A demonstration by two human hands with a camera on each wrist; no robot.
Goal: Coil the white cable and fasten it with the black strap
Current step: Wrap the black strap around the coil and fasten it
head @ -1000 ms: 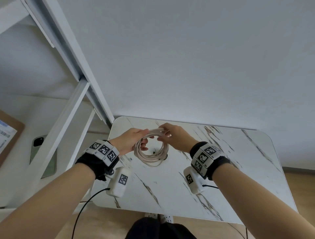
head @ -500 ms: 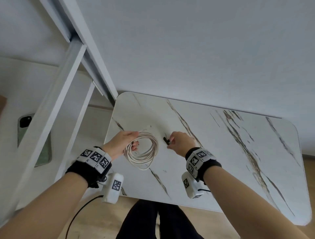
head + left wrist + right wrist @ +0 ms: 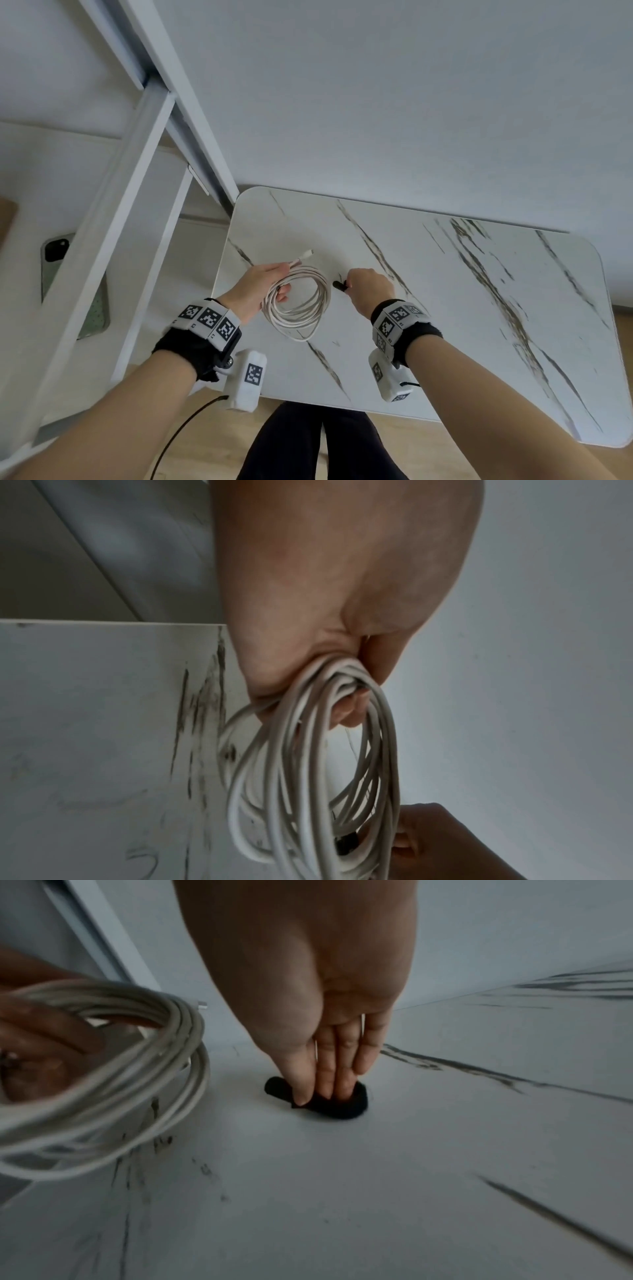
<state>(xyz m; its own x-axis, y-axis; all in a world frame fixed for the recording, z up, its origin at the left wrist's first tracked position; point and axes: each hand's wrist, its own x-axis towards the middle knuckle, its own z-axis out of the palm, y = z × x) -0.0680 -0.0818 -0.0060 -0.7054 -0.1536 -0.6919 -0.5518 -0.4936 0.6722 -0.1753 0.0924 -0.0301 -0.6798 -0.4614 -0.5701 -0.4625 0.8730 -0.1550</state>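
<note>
Strap point(image 3: 318, 1100) now under right hand point(image 3: 308, 993).

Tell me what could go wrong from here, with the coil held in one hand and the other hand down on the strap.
The left hand grips the white cable coil at one side only, so the free loops could spring apart before fastening. One plug end sticks out of the coil and may slip loose. The right hand pinches the black strap with fingertips against the table; such a small piece could slide away or be dropped.
</note>
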